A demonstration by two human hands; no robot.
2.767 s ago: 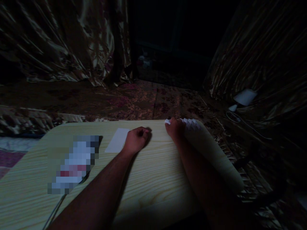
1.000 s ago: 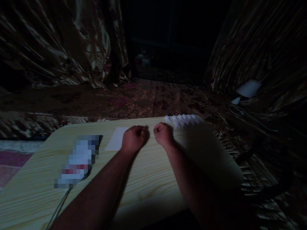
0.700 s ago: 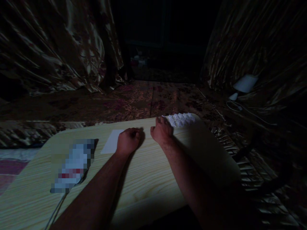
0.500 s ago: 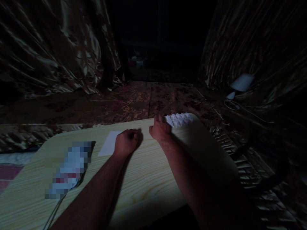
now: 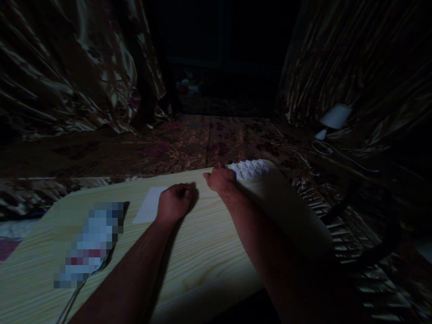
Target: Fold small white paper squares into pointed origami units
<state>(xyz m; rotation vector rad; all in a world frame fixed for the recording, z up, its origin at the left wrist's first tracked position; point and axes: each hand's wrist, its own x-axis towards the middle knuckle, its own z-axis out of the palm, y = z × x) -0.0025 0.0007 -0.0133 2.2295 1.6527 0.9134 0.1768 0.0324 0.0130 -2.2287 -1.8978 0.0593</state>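
The head camera looks forward and down at the near tabletop (image 5: 205, 238), left hand (image 5: 173, 202) and right hand (image 5: 222, 179). Farther off, it takes in the curtains (image 5: 108, 67).

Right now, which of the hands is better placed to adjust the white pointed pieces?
The right hand, I'd judge: it is beside the white pointed pieces, while the left hand is farther away, by the white sheet.

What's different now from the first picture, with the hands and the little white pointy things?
The right hand let go of the white piece it held, leaving it standing left of the white pointy pieces. The hand drew back, then reached forward again, and now hides the spot where that piece stood. The left hand stayed curled by the paper, and the lamp stayed put.
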